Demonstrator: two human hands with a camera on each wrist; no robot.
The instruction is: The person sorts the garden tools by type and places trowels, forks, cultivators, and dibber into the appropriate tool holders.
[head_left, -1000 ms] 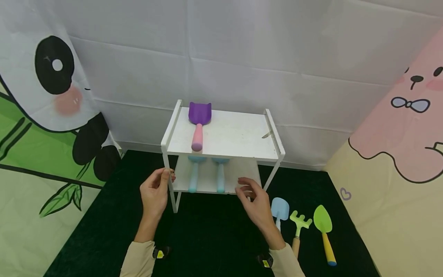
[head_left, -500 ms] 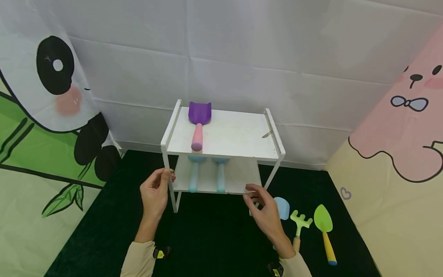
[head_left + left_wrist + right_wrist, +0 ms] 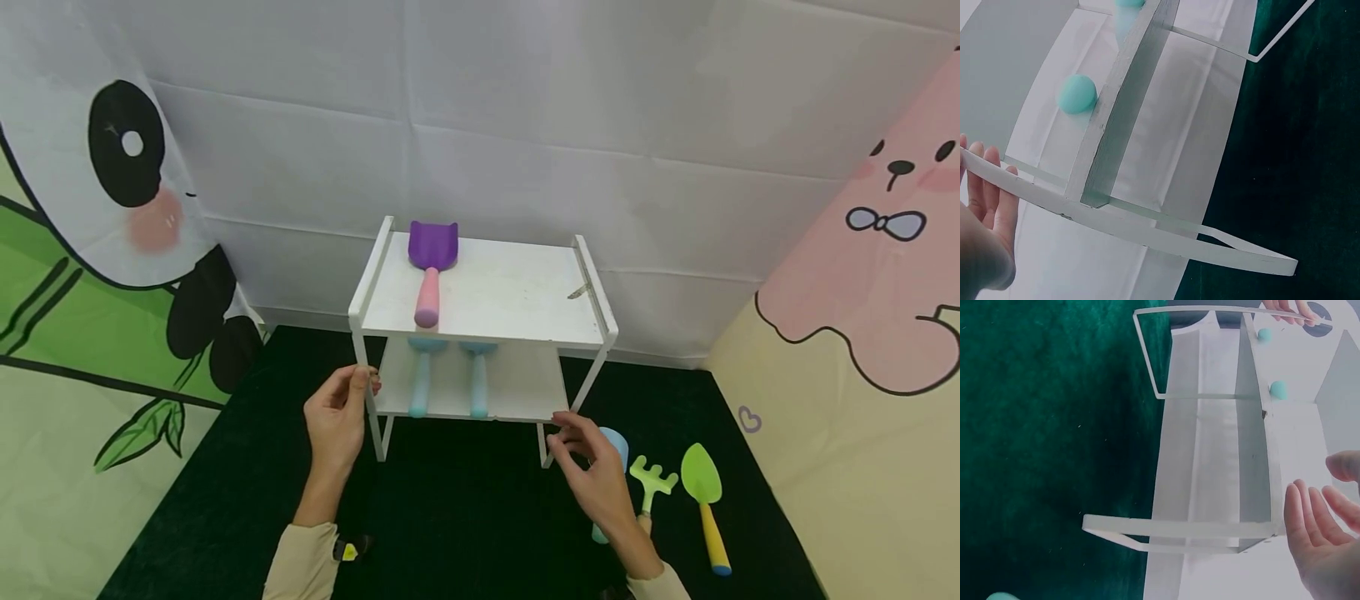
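The white shelf (image 3: 517, 287) stood on the green cloth (image 3: 450, 517), in front of the white backdrop (image 3: 510, 108). The left hand (image 3: 337, 421) pinched its left front leg (image 3: 375, 435) between thumb and fingers. The right hand (image 3: 596, 477), fingers loosely bent and thumb apart, was at the right front leg (image 3: 592, 377); whether it touched could not be told. A purple scoop (image 3: 433, 245) lay on the top tier's left, pink handle forward. Two blue tools (image 3: 478, 385) lay side by side below. On the cloth, a blue spade (image 3: 617, 443) was partly hidden behind the right hand, beside a green fork (image 3: 653, 479) and a green trowel (image 3: 701, 475).
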